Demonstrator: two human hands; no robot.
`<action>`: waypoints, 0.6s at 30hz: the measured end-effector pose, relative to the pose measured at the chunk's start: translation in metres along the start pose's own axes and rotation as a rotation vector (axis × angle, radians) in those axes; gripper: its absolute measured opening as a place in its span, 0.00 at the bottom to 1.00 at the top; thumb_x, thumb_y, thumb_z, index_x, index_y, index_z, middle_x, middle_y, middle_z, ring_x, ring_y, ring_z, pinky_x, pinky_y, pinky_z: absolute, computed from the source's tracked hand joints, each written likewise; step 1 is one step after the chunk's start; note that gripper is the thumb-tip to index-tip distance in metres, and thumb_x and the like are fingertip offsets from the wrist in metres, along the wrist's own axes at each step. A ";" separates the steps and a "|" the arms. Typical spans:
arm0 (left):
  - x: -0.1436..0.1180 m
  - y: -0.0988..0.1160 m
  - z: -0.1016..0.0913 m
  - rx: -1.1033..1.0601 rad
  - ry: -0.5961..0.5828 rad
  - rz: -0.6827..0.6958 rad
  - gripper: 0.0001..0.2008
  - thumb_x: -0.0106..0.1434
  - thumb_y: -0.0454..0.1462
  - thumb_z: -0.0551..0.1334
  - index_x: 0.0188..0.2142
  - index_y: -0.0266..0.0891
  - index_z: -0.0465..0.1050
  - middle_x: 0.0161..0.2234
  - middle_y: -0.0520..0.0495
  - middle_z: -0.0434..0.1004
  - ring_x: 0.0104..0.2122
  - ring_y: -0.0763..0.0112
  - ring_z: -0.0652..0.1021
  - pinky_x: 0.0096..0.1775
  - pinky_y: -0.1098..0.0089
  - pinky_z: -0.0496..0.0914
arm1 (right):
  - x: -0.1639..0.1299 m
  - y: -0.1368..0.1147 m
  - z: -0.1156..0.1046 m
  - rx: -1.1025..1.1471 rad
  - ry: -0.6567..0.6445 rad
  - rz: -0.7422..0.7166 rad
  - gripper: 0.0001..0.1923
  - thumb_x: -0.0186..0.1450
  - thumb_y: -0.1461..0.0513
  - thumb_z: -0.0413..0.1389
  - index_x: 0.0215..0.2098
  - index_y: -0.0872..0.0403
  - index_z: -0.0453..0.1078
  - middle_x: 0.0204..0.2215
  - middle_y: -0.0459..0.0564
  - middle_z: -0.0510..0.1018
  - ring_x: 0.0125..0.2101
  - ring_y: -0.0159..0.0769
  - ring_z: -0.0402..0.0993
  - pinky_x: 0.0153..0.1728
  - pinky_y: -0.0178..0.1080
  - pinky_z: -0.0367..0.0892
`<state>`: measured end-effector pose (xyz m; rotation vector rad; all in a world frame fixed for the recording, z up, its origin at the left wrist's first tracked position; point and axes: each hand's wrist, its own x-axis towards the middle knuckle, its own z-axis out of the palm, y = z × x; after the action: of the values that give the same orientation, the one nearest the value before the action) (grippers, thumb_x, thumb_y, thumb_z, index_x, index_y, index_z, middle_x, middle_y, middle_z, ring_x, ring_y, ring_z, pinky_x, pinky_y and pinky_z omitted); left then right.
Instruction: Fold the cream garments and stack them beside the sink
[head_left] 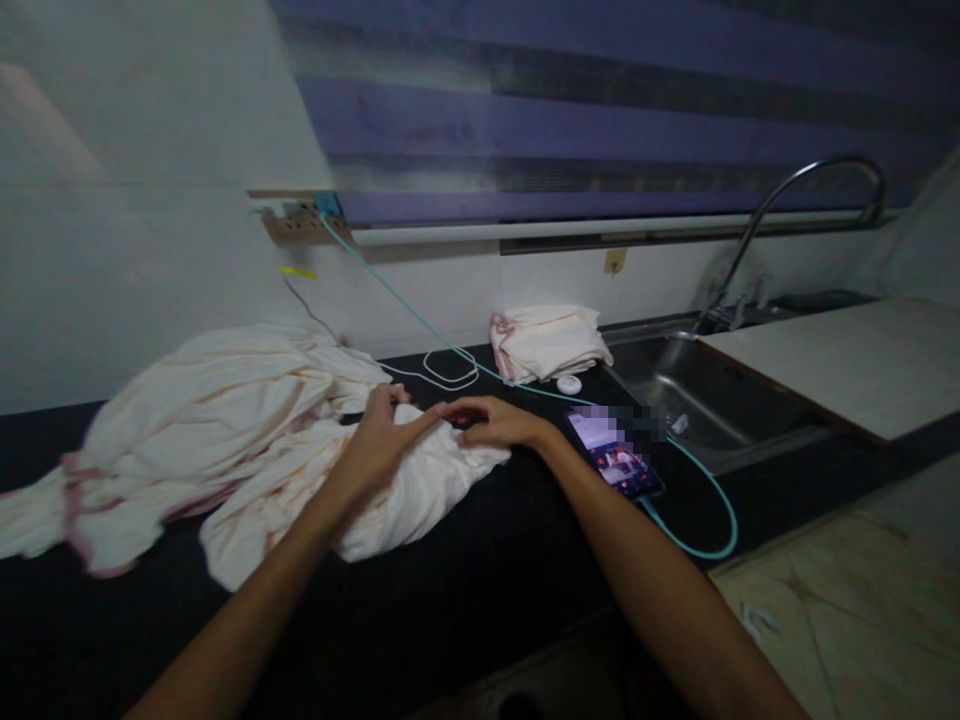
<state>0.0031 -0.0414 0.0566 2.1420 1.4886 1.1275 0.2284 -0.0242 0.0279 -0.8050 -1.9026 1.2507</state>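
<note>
Both hands are at the loose cloth point(431, 495), which lies in a rumpled heap on the dark counter point(487, 590), in front of the person. The left hand point(382, 435) lies over its upper left part, thumb stretched out to the right; the right hand point(499, 420) comes in from the other side, fingers bent and thumb below them, at the cloth's upper right end. The fingertips of the two hands nearly meet there; the view is dim and soft, so I cannot tell whether either hand grips a fold or merely rests on it. Left of the hands, a bigger pile point(225, 395) of cream fabric with pink edging spreads towards the wall point(135, 270). Further back, to the right, a folded cloth point(555, 340) sits near the sink point(697, 390), with a white disc point(569, 384) just in front of it. A phone point(619, 460) lies lit beside the right forearm, and a teal cable point(701, 553) loops around near it and runs up to the socket point(304, 222). A thin white cable point(454, 382) coils behind the hands. The tap point(825, 162) arches above the sink, and a pale board point(847, 355) covers its right side.
</note>
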 end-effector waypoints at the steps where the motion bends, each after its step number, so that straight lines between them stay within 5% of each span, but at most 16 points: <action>1: -0.002 0.003 0.003 0.052 0.071 0.031 0.32 0.64 0.60 0.63 0.55 0.39 0.63 0.54 0.35 0.72 0.53 0.52 0.75 0.53 0.55 0.72 | 0.000 0.001 0.001 -0.036 -0.004 0.017 0.26 0.56 0.68 0.67 0.53 0.53 0.77 0.51 0.51 0.81 0.49 0.36 0.76 0.55 0.42 0.69; 3: -0.010 0.011 0.008 0.210 0.120 0.114 0.38 0.62 0.61 0.64 0.59 0.37 0.60 0.57 0.32 0.68 0.56 0.48 0.73 0.56 0.51 0.70 | 0.000 0.003 0.002 -0.096 -0.001 0.065 0.26 0.55 0.71 0.66 0.52 0.55 0.78 0.46 0.50 0.82 0.44 0.35 0.77 0.49 0.39 0.70; 8: -0.029 0.028 0.020 0.368 -0.149 0.092 0.48 0.60 0.66 0.60 0.64 0.33 0.58 0.60 0.27 0.65 0.59 0.38 0.72 0.56 0.46 0.71 | 0.005 0.014 0.007 -0.020 0.018 0.181 0.18 0.58 0.68 0.66 0.47 0.58 0.79 0.28 0.43 0.78 0.27 0.29 0.71 0.31 0.33 0.66; 12: -0.026 0.022 0.019 0.264 -0.243 0.098 0.39 0.66 0.61 0.57 0.62 0.32 0.63 0.58 0.30 0.68 0.57 0.45 0.74 0.58 0.48 0.70 | 0.007 0.016 0.006 -0.002 0.055 0.126 0.12 0.58 0.67 0.67 0.41 0.57 0.80 0.29 0.44 0.79 0.29 0.30 0.72 0.35 0.34 0.68; 18: -0.010 0.002 0.010 0.166 -0.221 0.187 0.20 0.68 0.37 0.49 0.55 0.35 0.68 0.53 0.35 0.74 0.54 0.55 0.76 0.58 0.52 0.69 | 0.005 0.010 0.004 0.027 0.030 0.075 0.15 0.57 0.69 0.66 0.43 0.56 0.79 0.37 0.48 0.83 0.36 0.32 0.77 0.44 0.37 0.72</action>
<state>0.0105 -0.0492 0.0470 2.4704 1.3470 0.8137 0.2235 -0.0185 0.0182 -0.8839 -1.8430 1.2998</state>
